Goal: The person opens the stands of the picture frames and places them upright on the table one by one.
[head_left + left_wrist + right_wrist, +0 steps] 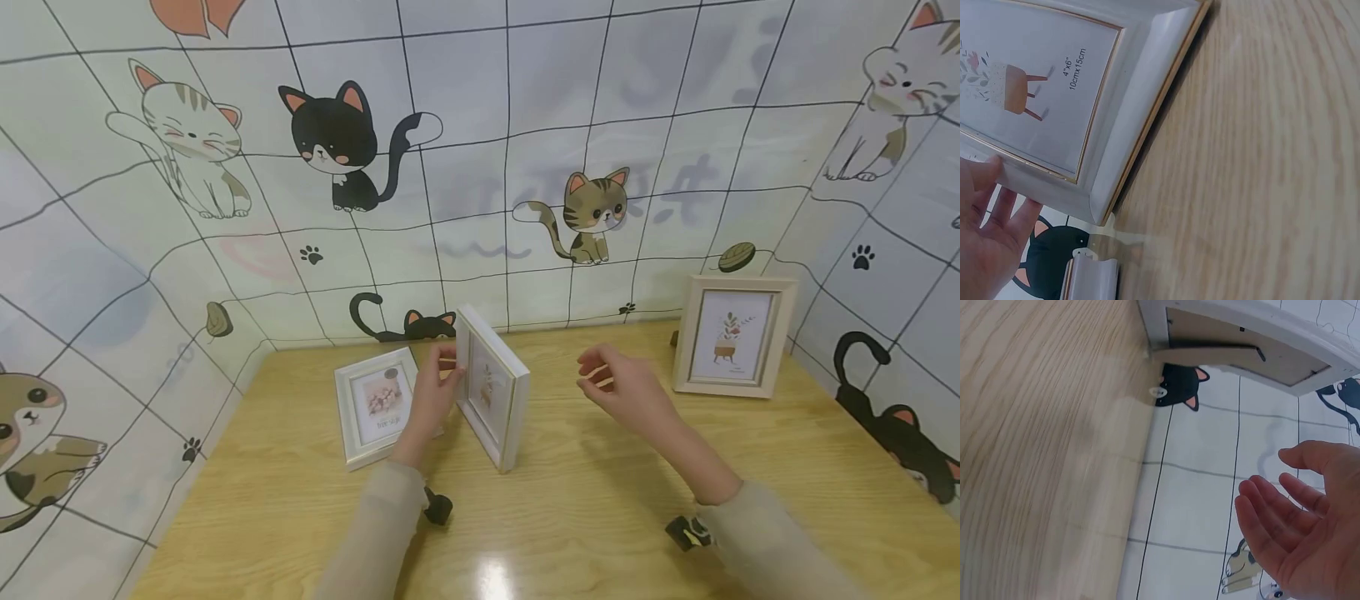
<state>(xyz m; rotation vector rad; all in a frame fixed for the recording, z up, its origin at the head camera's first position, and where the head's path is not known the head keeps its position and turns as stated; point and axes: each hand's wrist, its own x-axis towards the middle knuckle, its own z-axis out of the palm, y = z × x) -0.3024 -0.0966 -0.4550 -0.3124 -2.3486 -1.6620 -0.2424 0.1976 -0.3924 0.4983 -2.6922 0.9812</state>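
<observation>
A white picture frame [491, 392] with a thin gold line stands upright on the table, turned at an angle. My left hand [433, 387] grips its far side edge. In the left wrist view the thumb of the left hand [988, 219] lies on the front of the frame [1129, 100], with the fingers behind it. My right hand [618, 382] hovers to the right of this frame, apart from it, fingers loosely bent and holding nothing. In the right wrist view the back of the frame [1222, 337] shows a support leg, away from the right hand [1310, 525].
Another white frame [343, 417] with a flower picture leans back at the left, partly behind my left hand. A beige frame [682, 354] with a plant picture stands at the back right. The wooden table [585, 517] meets walls covered with cartoon cats.
</observation>
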